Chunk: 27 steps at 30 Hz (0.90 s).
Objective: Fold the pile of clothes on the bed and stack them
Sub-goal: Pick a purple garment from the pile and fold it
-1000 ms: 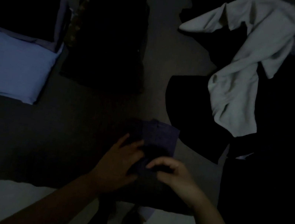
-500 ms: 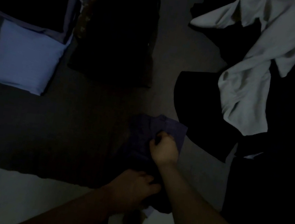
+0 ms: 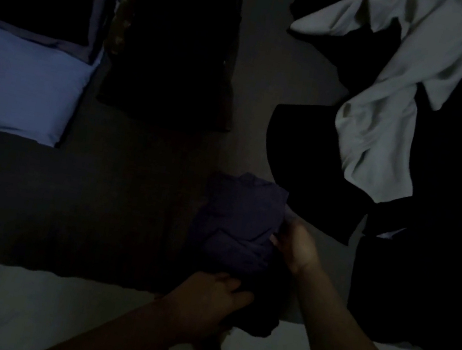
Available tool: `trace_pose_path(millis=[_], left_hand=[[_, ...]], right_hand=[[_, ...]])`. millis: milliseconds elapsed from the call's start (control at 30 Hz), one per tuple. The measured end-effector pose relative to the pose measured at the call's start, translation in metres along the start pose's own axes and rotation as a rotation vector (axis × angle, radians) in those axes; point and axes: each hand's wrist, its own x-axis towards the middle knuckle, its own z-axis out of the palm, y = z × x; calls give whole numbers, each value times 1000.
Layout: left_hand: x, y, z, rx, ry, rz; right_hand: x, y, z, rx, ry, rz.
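The right hand (image 3: 294, 243) has slid to the purple garment's (image 3: 238, 222) three-o'clock edge, fingers pinching it, while the left hand (image 3: 209, 299) grips six o'clock: another fold coming.

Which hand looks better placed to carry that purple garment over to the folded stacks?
Probably the left hand: it grips the purple garment nearest the stacks. The right hand holds the far edge.

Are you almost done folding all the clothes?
Partway. Done: two folded stacks, the blue stack and the dark stack. In hand: the left hand and right hand grip a purple garment. Left: the white shirt and dark clothes.
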Motion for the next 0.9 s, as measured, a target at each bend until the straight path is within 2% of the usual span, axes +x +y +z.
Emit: trace_pose_path(millis=[67,233,400,467,500,533,600,667,700,767,833,867,900], left_hand=[[3,3,-3,-26,20,3],[11,6,-7,-5,-14,15],[18,5,-13,-36,-88,-70],[21,0,-17,-107,-118,-138],[22,-1,-19,-154,-120,-166],[24,-2,-23,-173,-116,-194],[31,-6,-32,-183,-113,-221],[38,-7,-39,-212,-104,-210],[41,-8,-41,-228,-108,-208],[44,-8,-44,-361,-135,-231],[40,-10,-42,-633,-101,-271],[37,-14,-42,-755,-72,-308],[32,-19,-43,-825,-50,-336]], right_hand=[[2,7,-3,-182,171,-36],[11,2,4,-405,514,-243],[14,5,5,-738,531,-308],[4,3,-1,-745,389,-491],[-8,2,-4,-699,260,-553],[-23,-1,-10,-622,96,-538],[-60,-5,-26,-505,-327,-379],[-88,-1,-45,-621,-624,-152],[-91,10,-55,-700,-682,-108],[-83,39,-59,-797,-569,-160],[-72,59,-66,-1087,-448,-364],[-68,58,-60,-1115,-330,-400],[-70,56,-56,-1075,-321,-407]])
